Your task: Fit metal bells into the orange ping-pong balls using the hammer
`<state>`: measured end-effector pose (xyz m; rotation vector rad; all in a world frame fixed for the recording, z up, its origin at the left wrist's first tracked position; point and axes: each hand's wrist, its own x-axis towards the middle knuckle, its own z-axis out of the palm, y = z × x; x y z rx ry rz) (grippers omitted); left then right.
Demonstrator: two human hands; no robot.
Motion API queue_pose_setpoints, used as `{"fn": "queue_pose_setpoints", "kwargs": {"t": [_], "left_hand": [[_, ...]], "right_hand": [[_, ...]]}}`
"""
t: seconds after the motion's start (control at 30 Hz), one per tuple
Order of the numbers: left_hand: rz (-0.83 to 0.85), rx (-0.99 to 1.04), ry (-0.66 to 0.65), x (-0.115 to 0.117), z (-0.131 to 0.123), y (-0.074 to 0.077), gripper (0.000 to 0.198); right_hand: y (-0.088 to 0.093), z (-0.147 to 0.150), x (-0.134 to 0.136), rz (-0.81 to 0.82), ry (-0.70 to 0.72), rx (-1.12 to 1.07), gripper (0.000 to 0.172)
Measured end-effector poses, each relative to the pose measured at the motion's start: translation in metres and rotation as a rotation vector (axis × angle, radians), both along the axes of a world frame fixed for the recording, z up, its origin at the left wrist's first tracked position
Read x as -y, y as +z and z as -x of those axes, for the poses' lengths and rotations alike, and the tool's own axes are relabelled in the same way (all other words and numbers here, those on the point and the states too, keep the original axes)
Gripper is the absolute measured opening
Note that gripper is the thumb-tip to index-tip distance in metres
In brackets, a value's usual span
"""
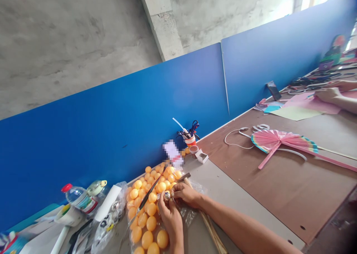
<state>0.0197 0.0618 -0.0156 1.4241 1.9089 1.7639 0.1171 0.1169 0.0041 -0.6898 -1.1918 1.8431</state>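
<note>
A small round shiny object (167, 195) sits between the fingertips of both hands. My left hand (172, 220) pinches it from the left and below. From the right, my right hand (187, 195) touches its side with closed fingers. Many orange balls (151, 223) in a clear plastic bag lie under and to the left of the hands. A dark strap (150, 190) crosses the balls. Beneath my right forearm runs a wooden-handled hammer (212, 231), its head partly visible beyond the hand.
At the left are a red-capped bottle (80, 199), a white cup (69, 215) and a plastic bag (107, 224). A cup with cables (190, 140) and a small white box (202, 156) stand behind. A pink paper fan (279, 140) lies right; another person's hand (329, 95) rests on coloured paper.
</note>
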Motion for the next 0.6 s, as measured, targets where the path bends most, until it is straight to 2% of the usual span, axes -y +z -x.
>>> {"fn": "queue_pose_setpoints", "kwargs": {"t": [0.17,0.37,0.6], "left_hand": [[0.003,-0.011,0.004,-0.0013,0.0006,-0.0014,0.041],[-0.005,-0.040,0.006,0.0017,0.0008,-0.0027,0.037],[0.030,-0.005,-0.030,0.0073,-0.0007,0.0019,0.034]], "right_hand": [[0.0007,0.0004,0.0005,-0.004,-0.005,0.015,0.012],[-0.0020,0.0023,0.0006,-0.028,-0.027,0.086,0.005],[0.0017,0.0047,0.0047,-0.017,-0.053,0.132,0.011]]}}
